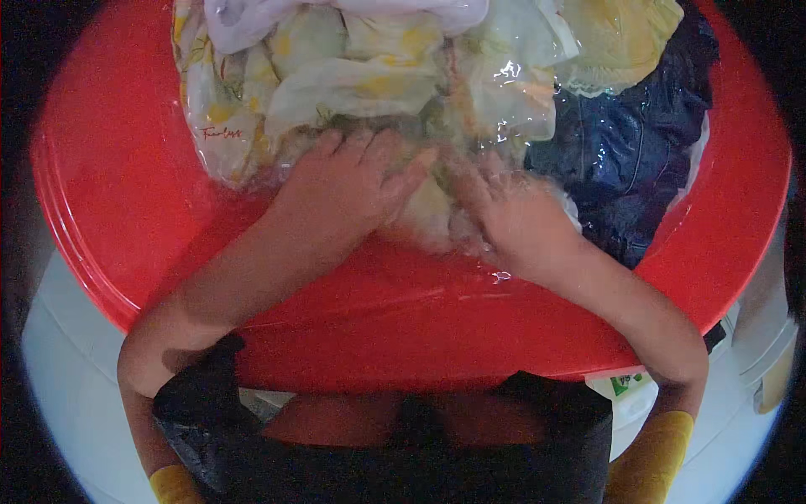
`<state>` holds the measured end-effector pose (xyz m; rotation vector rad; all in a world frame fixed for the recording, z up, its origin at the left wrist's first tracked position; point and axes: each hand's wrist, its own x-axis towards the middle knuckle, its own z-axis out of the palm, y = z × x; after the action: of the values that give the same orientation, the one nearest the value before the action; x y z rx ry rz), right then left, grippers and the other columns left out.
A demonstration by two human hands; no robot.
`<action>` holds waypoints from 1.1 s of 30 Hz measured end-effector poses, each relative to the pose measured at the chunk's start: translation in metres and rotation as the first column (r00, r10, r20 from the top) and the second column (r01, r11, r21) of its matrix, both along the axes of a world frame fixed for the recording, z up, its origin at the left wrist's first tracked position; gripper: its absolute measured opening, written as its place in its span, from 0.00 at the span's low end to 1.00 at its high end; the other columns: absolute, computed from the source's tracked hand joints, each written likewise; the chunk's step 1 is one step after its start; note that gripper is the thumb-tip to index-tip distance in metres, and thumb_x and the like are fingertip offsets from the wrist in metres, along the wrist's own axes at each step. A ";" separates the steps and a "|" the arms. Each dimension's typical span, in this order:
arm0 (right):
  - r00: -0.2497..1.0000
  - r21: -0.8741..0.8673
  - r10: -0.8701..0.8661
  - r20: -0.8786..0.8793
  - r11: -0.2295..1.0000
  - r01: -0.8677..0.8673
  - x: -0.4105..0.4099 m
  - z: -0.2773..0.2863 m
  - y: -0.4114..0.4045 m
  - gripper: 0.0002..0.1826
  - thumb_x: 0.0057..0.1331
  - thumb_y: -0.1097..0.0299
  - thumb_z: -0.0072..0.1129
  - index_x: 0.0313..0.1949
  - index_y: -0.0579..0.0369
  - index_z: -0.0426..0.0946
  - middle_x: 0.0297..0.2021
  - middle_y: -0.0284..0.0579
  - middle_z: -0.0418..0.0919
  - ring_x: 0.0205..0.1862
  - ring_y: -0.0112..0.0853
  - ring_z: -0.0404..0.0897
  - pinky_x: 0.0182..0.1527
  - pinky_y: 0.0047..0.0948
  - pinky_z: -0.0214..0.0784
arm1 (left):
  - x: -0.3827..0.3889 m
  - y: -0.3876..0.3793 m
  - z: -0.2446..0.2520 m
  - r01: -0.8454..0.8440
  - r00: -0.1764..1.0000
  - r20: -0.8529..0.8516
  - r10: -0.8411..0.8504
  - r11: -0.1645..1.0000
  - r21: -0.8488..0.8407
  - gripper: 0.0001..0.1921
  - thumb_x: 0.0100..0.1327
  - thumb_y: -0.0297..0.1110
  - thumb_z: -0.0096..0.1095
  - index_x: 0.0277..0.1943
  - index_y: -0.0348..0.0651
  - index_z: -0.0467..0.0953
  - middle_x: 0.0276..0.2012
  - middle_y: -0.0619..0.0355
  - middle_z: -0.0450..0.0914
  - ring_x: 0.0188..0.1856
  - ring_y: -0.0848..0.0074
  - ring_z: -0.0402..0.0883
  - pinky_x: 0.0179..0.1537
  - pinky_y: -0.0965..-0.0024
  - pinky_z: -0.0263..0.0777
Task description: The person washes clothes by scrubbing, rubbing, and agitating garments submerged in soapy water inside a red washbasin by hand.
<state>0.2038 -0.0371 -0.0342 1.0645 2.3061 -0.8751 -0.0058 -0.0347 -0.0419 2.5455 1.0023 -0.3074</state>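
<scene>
A large red basin holds water and wet clothes. My left hand lies on a pale garment with yellow patches, its fingers partly under the water. To its right, my right hand presses on the near edge of the same pale heap, with its fingertips sunk and blurred. Pale cloth shows between the two hands. Whether the fingers of either hand grip the cloth cannot be made out. A dark blue garment with a shiny wet surface lies right of my right hand.
A lilac cloth lies at the far side of the basin, and a yellow garment with a lace edge at the far right. Below the rim at lower right stands a white plastic container with a green label. Pale tiled floor shows outside the basin.
</scene>
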 end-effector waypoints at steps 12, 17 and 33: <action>0.584 -0.918 -0.810 0.056 0.187 0.349 0.027 -0.017 0.033 0.28 0.50 0.73 0.58 0.52 0.62 0.65 0.41 0.47 0.75 0.41 0.31 0.75 0.44 0.26 0.67 | -0.011 0.025 0.020 -0.119 0.918 0.198 0.344 0.715 -0.689 0.36 0.42 0.34 0.63 0.57 0.41 0.58 0.39 0.39 0.73 0.43 0.51 0.73 0.44 0.56 0.68; 0.821 0.031 -0.279 -0.498 0.940 0.339 0.014 -0.012 0.021 0.27 0.50 0.70 0.56 0.52 0.58 0.64 0.38 0.53 0.72 0.37 0.42 0.75 0.40 0.36 0.68 | -0.009 0.019 0.017 -0.253 0.951 0.095 0.293 0.919 -0.301 0.40 0.40 0.36 0.67 0.59 0.39 0.57 0.55 0.44 0.62 0.55 0.53 0.64 0.55 0.58 0.60; 0.963 -0.006 -0.115 -0.243 0.993 0.117 -0.007 -0.017 -0.005 0.40 0.50 0.61 0.60 0.60 0.57 0.51 0.43 0.62 0.68 0.41 0.53 0.72 0.41 0.44 0.66 | -0.002 -0.008 -0.008 -0.091 0.996 -0.004 0.092 0.979 -0.180 0.33 0.52 0.42 0.59 0.59 0.43 0.57 0.49 0.41 0.66 0.48 0.53 0.70 0.42 0.53 0.69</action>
<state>0.1971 -0.0420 -0.0515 1.1623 2.4667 -1.0974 -0.0079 -0.0427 -0.0494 2.3296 1.0368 -0.3501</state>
